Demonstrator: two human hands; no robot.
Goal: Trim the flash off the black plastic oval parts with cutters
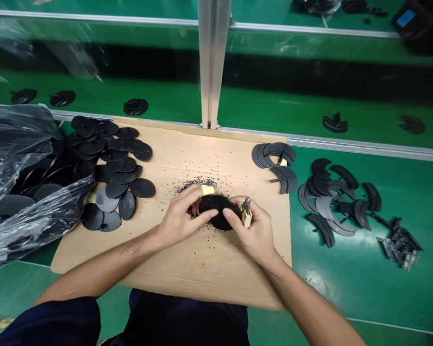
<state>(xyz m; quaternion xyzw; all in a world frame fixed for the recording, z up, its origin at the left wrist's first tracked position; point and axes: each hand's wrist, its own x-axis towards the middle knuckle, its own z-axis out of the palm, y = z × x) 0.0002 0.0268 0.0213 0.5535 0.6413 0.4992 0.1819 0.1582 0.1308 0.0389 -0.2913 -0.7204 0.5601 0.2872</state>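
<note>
Atop the cardboard sheet (pixel 173 274), the left hand (pixel 182 218) grasps a black plastic disc (pixel 218 211) while the right hand (pixel 250 233) clenches a tape-wrapped hand tool (pixel 246 214) at the disc's three o'clock edge.

Markings on black discs (pixel 142 188) unreadable

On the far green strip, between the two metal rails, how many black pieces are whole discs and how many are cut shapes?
Whole discs: 3
Cut shapes: 2
Total: 5
</note>
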